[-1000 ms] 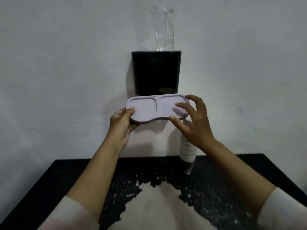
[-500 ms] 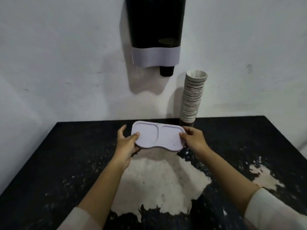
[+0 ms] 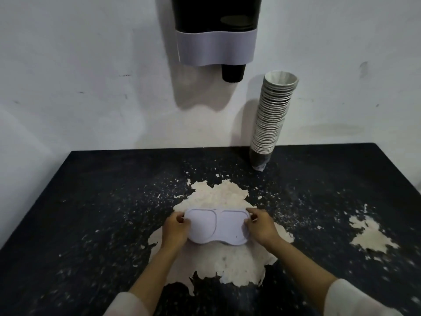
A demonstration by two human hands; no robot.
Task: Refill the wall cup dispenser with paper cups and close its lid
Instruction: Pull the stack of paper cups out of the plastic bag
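Both hands, left (image 3: 176, 230) and right (image 3: 262, 229), pinch the lid (image 3: 216, 226) by its ends low over the tabletop (image 3: 91, 201), while the cup stack (image 3: 272, 119) stands far back, nearer the right hand.

I see the lid (image 3: 217, 226), a pale lilac two-lobed plate, lying flat and low over the table's (image 3: 91, 201) worn pale patch, pinched at both ends. The dispenser (image 3: 216, 30), dark with a lilac band, hangs on the wall above the table. The cups (image 3: 272, 117) stand stacked, leaning, at the table's back edge.
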